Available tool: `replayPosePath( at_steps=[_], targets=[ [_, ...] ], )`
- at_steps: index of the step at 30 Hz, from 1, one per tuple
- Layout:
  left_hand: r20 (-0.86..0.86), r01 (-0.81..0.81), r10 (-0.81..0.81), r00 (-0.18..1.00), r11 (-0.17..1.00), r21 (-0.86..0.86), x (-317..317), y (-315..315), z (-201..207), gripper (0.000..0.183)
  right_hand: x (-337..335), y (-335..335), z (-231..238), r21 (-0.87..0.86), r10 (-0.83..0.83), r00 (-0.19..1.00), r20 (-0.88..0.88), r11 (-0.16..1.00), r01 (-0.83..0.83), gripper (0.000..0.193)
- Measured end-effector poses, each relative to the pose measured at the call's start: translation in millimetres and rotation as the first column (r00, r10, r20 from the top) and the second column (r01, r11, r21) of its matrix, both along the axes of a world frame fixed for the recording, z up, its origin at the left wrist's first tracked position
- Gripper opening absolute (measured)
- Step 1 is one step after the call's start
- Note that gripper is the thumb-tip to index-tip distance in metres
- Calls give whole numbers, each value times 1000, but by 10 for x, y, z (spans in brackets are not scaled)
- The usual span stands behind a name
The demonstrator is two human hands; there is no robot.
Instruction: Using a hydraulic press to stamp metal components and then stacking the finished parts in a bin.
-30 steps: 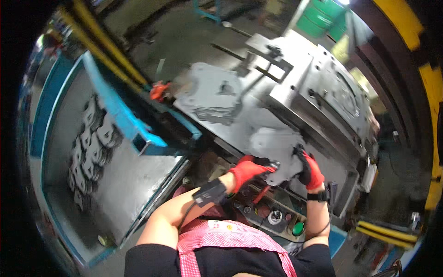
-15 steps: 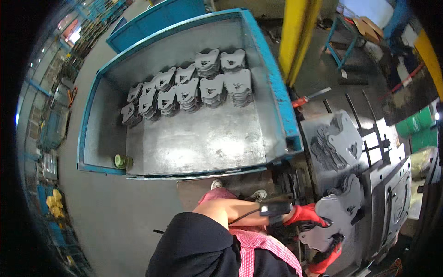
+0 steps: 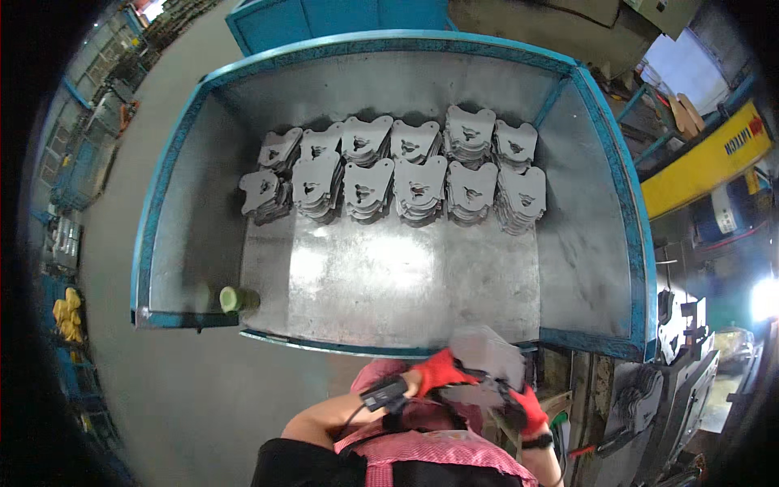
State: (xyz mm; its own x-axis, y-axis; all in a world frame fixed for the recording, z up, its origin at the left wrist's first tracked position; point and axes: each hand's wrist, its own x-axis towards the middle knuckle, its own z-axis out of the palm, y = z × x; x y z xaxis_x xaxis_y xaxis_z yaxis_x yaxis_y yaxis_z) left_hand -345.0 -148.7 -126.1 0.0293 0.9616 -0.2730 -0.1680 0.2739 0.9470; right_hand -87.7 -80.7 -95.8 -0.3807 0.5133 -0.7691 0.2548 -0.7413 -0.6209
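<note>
Both gloved hands are closed on grey flat metal plates (image 3: 489,357) at the near lip of the blue-rimmed metal bin (image 3: 389,36), right of its middle; blur hides how many plates there are. The left hand (image 3: 446,371) grips their left edge and the right hand (image 3: 529,410) their lower right, each narrowed around the edge. Whether the load touches the lip or sits above it, I cannot tell. Inside the bin, notched metal plates stand in two rows of stacks (image 3: 419,191) toward the far wall, and a yellow-green cylinder (image 3: 230,299) sits by the near left corner. Beyond the bin's near right corner, more plates (image 3: 643,396) lie piled. The step in hand appears to be carrying the held plates at the bin's edge; the next move seems to call for a firm, level two-handed grip and clearance over the lip.
</note>
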Motion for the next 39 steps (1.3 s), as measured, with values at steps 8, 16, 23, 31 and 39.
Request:
replayPosePath(
  at_steps=[8, 16, 23, 31, 39],
  targets=[
    [-130, -164, 166, 978, 986, 20, -1641, -438, -660, 51, -2230, 269, -747, 475, 515, 854, 79, 734, -487, 71],
    [-717, -121, 353, 601, 927, 355, -2185, -157, -1020, 70, -2934, 659, -1274, 849, 560, 771, 301, 211, -485, 71],
    [-714, -136, 369, 595, 922, 363, -2204, -153, -1135, 87, -2924, 641, -1464, 797, 642, 679, 356, 172, -579, 81],
    [-692, -161, 334, 640, 939, 303, -2159, -68, -1105, 101, -2925, 826, -1242, 669, 556, 476, 681, -209, -713, 102],
    [-715, -119, 328, 618, 938, 327, -2128, -69, -1296, 89, -2847, 817, -854, 779, 634, 632, 446, 72, -623, 116]
  ],
)
